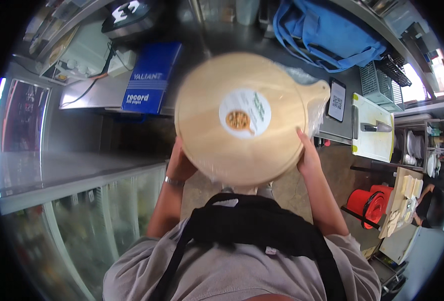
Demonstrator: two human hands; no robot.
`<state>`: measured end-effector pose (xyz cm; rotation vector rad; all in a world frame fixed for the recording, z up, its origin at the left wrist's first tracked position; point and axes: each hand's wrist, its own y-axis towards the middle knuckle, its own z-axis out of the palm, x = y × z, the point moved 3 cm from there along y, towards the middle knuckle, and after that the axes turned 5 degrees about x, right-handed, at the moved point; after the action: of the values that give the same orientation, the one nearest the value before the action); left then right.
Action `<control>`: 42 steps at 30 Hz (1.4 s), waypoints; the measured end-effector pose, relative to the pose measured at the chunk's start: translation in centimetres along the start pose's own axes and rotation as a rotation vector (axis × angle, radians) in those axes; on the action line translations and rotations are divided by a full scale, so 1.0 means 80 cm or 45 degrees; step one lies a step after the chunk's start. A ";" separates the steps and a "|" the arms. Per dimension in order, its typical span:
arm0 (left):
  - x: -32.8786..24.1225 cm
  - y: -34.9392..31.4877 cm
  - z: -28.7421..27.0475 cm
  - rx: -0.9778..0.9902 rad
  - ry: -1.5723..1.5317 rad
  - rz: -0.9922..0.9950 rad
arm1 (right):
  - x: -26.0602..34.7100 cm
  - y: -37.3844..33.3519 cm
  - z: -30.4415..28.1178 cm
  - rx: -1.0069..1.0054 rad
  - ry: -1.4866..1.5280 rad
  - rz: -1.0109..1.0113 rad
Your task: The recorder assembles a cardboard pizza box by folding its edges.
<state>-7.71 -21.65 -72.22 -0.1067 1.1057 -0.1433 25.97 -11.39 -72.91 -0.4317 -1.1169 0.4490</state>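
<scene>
Board (247,150), round and wooden (in clear plastic (302,76)), held between both hands (182,163) (308,154), blue book (151,75) at left

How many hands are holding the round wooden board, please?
2: the left hand at the lower-left edge of the round wooden board, and the right hand at its lower-right edge. Some fingers are hidden behind it.

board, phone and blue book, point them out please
Board (244,150), head view: bare wood near its middle.
Phone (337,100), head view: screen.
Blue book (152,79), head view: cover.
</scene>
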 end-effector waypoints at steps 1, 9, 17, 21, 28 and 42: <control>0.008 -0.012 -0.011 0.029 0.005 0.024 | -0.006 -0.009 -0.011 0.047 0.056 0.114; 0.115 -0.031 -0.074 -0.473 -0.567 -0.099 | -0.118 0.000 -0.072 0.071 0.155 -0.291; 0.083 -0.064 -0.005 -0.234 -0.413 0.152 | -0.092 -0.074 -0.102 0.041 0.169 -0.474; 0.002 -0.095 0.096 -0.131 -0.643 0.166 | -0.007 -0.187 -0.094 0.110 0.176 -0.590; -0.134 -0.146 0.297 0.380 -0.547 0.253 | 0.147 -0.396 -0.137 -0.004 0.175 -0.964; -0.424 -0.162 0.604 0.997 -0.300 0.456 | 0.517 -0.658 -0.151 0.379 -0.362 -1.335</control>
<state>19.81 -28.05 -18.82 0.7532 0.7562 -0.2257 58.98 -33.83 -17.82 0.5046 -1.3583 -0.2654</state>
